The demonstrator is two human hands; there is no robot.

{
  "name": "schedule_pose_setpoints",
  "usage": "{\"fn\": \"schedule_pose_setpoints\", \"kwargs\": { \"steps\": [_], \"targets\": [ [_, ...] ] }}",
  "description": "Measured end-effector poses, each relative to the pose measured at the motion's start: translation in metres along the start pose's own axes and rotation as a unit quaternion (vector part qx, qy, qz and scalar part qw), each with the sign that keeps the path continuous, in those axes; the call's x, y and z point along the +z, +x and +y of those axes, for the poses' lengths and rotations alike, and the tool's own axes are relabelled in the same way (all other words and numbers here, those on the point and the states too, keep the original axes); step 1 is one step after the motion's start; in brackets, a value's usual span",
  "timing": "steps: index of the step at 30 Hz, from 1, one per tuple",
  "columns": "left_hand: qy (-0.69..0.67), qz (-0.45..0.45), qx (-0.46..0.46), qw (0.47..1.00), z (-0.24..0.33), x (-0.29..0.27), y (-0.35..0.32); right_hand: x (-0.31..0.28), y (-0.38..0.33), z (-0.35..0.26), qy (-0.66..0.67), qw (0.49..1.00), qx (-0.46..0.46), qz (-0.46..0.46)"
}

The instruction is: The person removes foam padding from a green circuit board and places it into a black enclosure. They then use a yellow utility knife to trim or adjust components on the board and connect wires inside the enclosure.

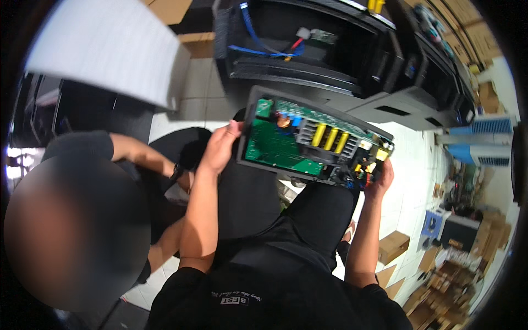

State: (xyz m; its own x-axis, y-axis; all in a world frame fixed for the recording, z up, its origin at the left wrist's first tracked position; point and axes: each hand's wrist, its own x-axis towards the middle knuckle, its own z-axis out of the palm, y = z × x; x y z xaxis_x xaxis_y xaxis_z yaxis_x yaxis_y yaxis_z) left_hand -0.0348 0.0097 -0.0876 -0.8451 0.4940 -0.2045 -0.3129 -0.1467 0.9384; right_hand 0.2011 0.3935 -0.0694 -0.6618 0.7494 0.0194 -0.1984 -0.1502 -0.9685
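Note:
Both my hands hold a circuit board module (286, 151) above my lap, one at each end. It has a black rectangular frame, a green board, a grey finned heat sink and several yellow parts. My left hand (221, 146) is closed on its left edge, thumb on top. My right hand (383, 180) grips the lower right corner, its fingers partly hidden beneath. Just beyond the module stands a black cabinet (352, 96) with an open cavity. Blue wires (250, 27) and a white connector (303, 34) on a red lead hang inside that cavity.
At my left sits another person (140, 154) in black, arms close to mine. A white panel or block (104, 49) stands at the far left. Farther right are a cardboard box (393, 246), blue-and-white air coolers (484, 146) and piled cartons (445, 291) on the tiled floor.

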Motion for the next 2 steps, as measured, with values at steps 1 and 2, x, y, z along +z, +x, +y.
{"fn": "schedule_pose_setpoints", "kwargs": {
  "steps": [1, 2],
  "targets": [
    [-0.02, 0.011, 0.031, 0.999, -0.018, 0.003, -0.014, 0.008, -0.001, -0.005, 0.027, 0.999, 0.025, -0.039],
    [-0.019, 0.036, 0.026, 0.999, -0.026, -0.014, -0.032, 0.015, -0.001, -0.014, 0.083, 0.981, 0.103, -0.139]
  ]
}}
